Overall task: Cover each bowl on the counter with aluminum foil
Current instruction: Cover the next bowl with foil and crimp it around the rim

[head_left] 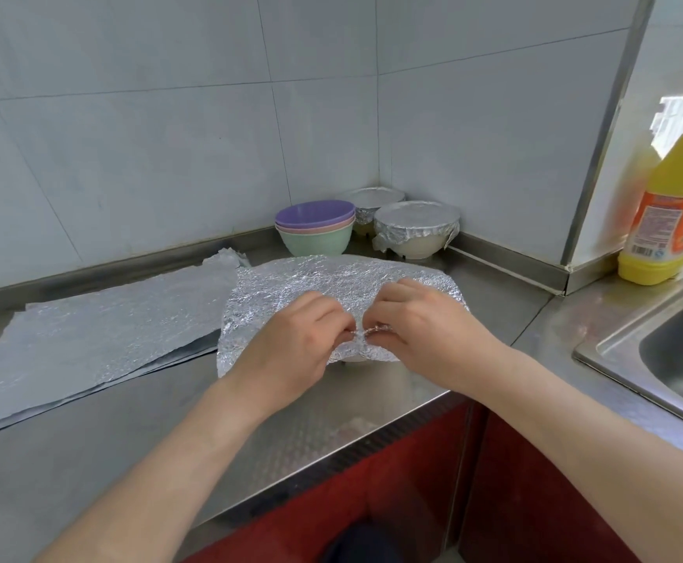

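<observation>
The yellow bottle has an orange label with writing and a barcode on it. The words are too small and blurry to read. No other words show.

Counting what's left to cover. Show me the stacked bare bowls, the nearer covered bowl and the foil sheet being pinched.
stacked bare bowls point(313, 215): head view, inside the purple top bowl.
nearer covered bowl point(417, 215): head view, flat foil top.
foil sheet point(331, 278): head view, crinkled far half.

Bowl mostly hidden under foil sheet; sink & yellow bottle cut off at rt edge.
</observation>
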Motion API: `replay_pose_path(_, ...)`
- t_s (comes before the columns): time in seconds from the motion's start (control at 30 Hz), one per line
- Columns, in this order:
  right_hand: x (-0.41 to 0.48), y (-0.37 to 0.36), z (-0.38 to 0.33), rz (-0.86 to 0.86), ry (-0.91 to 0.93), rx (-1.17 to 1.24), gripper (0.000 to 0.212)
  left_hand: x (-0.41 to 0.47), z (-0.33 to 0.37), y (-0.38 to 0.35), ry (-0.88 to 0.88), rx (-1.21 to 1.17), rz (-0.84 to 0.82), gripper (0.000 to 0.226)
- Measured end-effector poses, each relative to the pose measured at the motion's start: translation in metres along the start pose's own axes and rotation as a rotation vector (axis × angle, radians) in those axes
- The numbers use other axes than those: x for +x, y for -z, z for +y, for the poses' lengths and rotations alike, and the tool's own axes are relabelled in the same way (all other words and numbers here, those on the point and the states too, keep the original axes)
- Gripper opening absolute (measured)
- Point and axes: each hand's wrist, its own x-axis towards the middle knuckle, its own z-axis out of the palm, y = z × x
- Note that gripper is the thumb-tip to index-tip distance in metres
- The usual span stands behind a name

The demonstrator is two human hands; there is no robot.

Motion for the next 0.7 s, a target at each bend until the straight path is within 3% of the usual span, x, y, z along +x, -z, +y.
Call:
replay_pose_path(0.13, -0.001, 0.001, -0.006, 0.014, -0.010, -0.018, 0.015, -0.001, 0.006, 0.002, -0.013, 0.021, -0.006, 0.003)
replay_pose_path(0.37, -0.006, 0.006, -0.020, 0.039, 0.011, -0.071, 0.022, -0.011, 0.012, 0.015, 0.004, -0.082, 0.046, 0.018)
replay_pose_path(0.5, -0.007, 0.006, -0.023, 0.055, 0.006, -0.081, 0.021, -0.011, 0.019, 0.017, 0.114, -0.144, 0.059, 0.024)
replay_pose_path(0.7, -0.010, -0.001, -0.026, 0.093, 0.011, -0.096, 0.023, -0.012, 0.025, 0.007, 0.116, -0.069, 0.110, 0.016)
